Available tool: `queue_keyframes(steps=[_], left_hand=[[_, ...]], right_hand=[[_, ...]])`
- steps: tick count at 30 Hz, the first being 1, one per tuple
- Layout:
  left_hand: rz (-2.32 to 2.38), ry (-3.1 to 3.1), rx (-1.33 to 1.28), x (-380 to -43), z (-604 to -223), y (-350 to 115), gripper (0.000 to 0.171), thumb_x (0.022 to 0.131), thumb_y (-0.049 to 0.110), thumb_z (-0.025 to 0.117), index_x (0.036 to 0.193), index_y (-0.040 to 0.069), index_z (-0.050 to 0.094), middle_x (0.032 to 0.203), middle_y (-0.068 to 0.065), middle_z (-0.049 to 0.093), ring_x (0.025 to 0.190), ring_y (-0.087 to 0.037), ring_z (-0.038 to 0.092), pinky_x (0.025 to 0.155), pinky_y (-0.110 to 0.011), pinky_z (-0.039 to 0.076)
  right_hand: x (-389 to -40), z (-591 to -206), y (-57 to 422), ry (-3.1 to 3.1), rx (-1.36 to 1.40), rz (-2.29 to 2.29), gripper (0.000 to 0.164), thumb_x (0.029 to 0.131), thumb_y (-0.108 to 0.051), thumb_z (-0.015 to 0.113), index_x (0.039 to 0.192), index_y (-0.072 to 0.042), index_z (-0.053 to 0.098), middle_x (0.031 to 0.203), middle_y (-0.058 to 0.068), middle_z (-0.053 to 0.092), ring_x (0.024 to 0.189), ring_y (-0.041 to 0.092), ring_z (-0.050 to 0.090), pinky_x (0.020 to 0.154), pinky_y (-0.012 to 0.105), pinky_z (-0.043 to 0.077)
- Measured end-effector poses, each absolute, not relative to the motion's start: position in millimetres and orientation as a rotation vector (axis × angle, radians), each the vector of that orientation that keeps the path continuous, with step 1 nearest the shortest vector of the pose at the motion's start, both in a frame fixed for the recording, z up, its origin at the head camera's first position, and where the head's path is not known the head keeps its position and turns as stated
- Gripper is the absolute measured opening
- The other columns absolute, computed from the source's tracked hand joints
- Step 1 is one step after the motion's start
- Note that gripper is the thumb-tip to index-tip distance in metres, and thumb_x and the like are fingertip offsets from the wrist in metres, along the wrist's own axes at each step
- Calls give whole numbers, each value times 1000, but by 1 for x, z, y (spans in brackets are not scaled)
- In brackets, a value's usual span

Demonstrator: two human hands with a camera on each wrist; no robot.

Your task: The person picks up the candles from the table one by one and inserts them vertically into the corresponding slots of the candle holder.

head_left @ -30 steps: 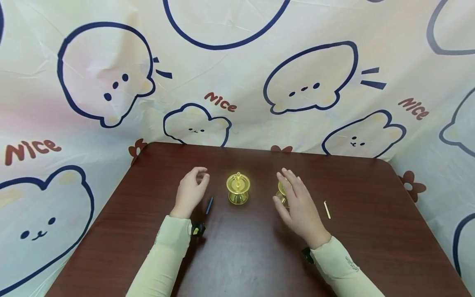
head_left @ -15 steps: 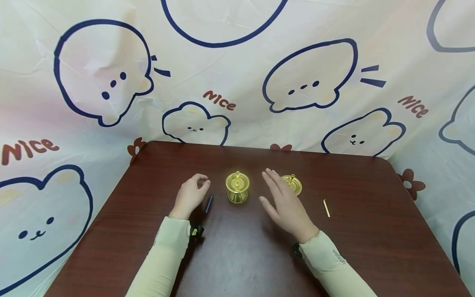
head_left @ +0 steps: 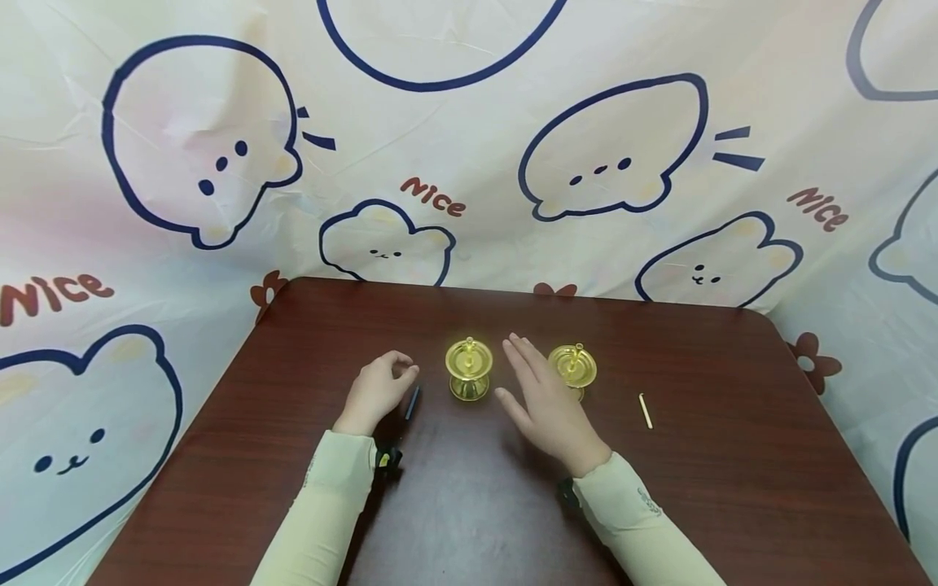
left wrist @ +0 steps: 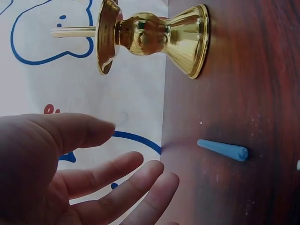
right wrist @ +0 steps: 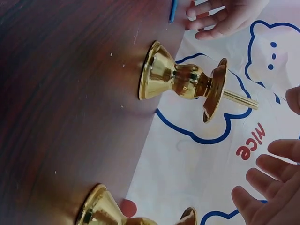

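Two gold candlesticks stand upright on the table, each with a dish-shaped top and a thin post. One candlestick (head_left: 469,362) stands between my hands. My right hand (head_left: 550,411), fingers extended, hovers apart from it on its right and partly hides the second candlestick (head_left: 576,368). Left of the middle candlestick, my left hand (head_left: 374,392) has its fingers loosely bent and holds nothing. Beside it lies a thin blue tapered stick (left wrist: 222,149), untouched. In the right wrist view both hands appear, with the middle candlestick (right wrist: 183,79) between them.
A short pale yellow stick (head_left: 645,411) with a small hooked tip lies right of the second candlestick. The dark brown table (head_left: 469,505) ends at a cloth backdrop (head_left: 484,155) printed with cartoon outlines.
My right hand has moved left, from in front of the right candlestick towards the middle one, uncovering more of the right candlestick. My left hand has lowered slightly. Neither candlestick has moved.
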State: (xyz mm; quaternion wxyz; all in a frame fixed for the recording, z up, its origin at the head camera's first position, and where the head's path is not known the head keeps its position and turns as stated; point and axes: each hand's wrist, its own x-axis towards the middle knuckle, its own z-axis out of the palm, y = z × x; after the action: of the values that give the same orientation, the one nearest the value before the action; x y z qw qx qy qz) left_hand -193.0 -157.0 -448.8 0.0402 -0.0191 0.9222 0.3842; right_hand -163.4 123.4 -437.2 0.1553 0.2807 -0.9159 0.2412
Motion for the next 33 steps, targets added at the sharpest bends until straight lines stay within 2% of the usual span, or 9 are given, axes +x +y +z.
queue_keyframes(steps=[6, 11, 22, 33], left_hand=[[1122, 2822, -61, -192, -451, -158, 30, 100, 28, 63, 118, 5, 68, 107, -11, 70, 86, -25, 64, 79, -47, 53], [1068, 2815, -71, -192, -455, -158, 30, 100, 29, 64, 117, 4, 69, 102, -10, 70, 83, -23, 65, 80, -47, 53], [991, 2809, -76, -192, -459, -158, 27, 99, 28, 66, 108, 2, 70, 96, -9, 71, 72, -19, 63, 75, -44, 54], [890, 2850, -63, -195, -461, -153, 19, 94, 24, 71, 93, 5, 69, 88, -5, 69, 73, -20, 63, 74, -43, 54]], right_hand=[[-163, -439, 118, -2683, 793, 681, 68, 102, -34, 60, 156, -1, 36, 160, 16, 36, 148, 33, 33, 118, 50, 31], [-165, -442, 114, -2697, 802, 660, 68, 100, -31, 64, 154, 1, 37, 160, 17, 37, 149, 33, 33, 119, 47, 29], [-169, -449, 109, -2779, 802, 611, 71, 103, -39, 58, 156, 1, 33, 162, 17, 32, 150, 34, 29, 119, 51, 29], [-172, -452, 105, -2833, 808, 572, 71, 103, -40, 57, 157, -1, 33, 163, 16, 31, 151, 34, 27, 121, 50, 26]])
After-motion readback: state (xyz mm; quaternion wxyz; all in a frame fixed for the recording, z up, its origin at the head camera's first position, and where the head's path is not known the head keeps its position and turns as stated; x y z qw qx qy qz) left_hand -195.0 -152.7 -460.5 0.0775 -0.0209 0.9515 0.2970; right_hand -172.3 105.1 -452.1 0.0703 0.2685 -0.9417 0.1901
